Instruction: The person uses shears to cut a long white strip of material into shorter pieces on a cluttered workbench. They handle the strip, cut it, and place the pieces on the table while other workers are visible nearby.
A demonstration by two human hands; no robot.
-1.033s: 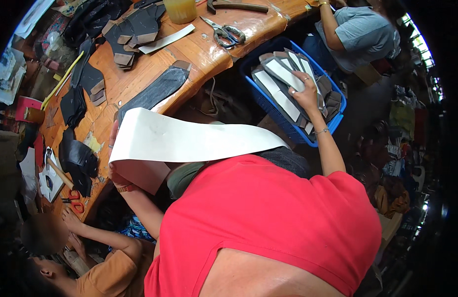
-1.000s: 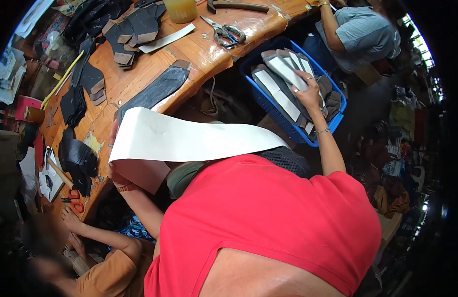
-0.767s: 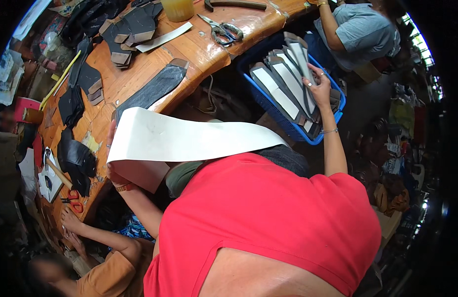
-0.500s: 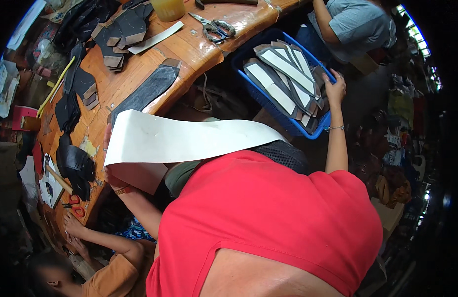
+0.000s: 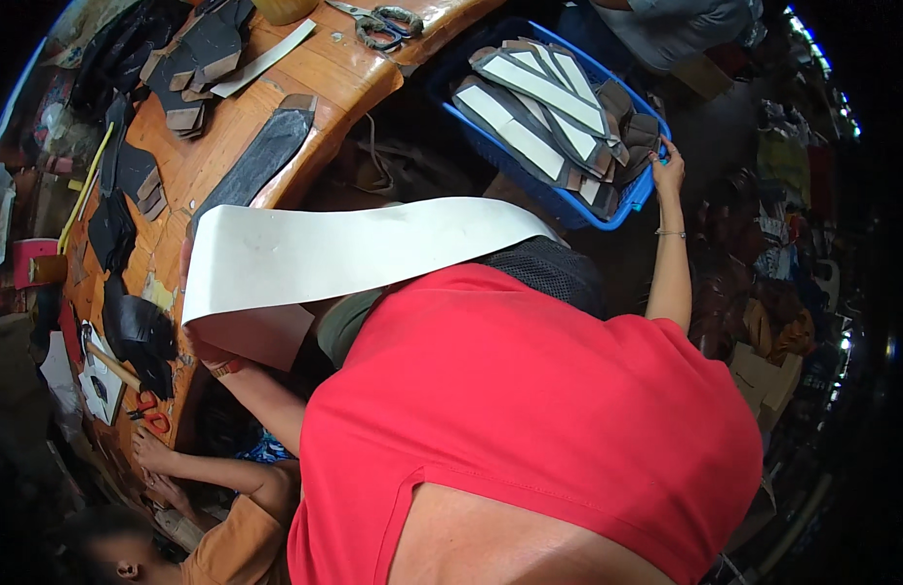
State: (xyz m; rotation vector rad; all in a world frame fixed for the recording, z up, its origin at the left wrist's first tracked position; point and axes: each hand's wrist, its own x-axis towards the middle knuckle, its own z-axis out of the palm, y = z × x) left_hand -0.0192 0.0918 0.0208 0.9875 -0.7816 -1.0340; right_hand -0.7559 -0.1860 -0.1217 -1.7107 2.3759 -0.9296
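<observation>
A broad white strip of flexible sheet (image 5: 373, 249) stretches from the table edge across my lap, its left end bent under in a fold. My left hand (image 5: 206, 349), wearing a wristwatch, grips that folded end; most of its fingers are hidden behind the sheet. At the far right, my right hand (image 5: 669, 170) is closed round the rim of a blue plastic basket (image 5: 622, 216). Inside the basket lie several long dark pieces with white strips on them (image 5: 539, 93), heaped beside smaller dark pieces (image 5: 639, 141).
Dark cut pieces (image 5: 261, 156), scissors (image 5: 381, 27), a hammer (image 5: 115, 366) and red-handled pliers (image 5: 151, 414) lie on the wooden table (image 5: 344, 88). A person in orange (image 5: 242, 536) sits at lower left. Another person in grey (image 5: 676, 34) is beyond the basket.
The whole view has shifted, so most things sit higher and further left. The gap between basket and table edge looks slightly wider. Both hands keep their holds.
</observation>
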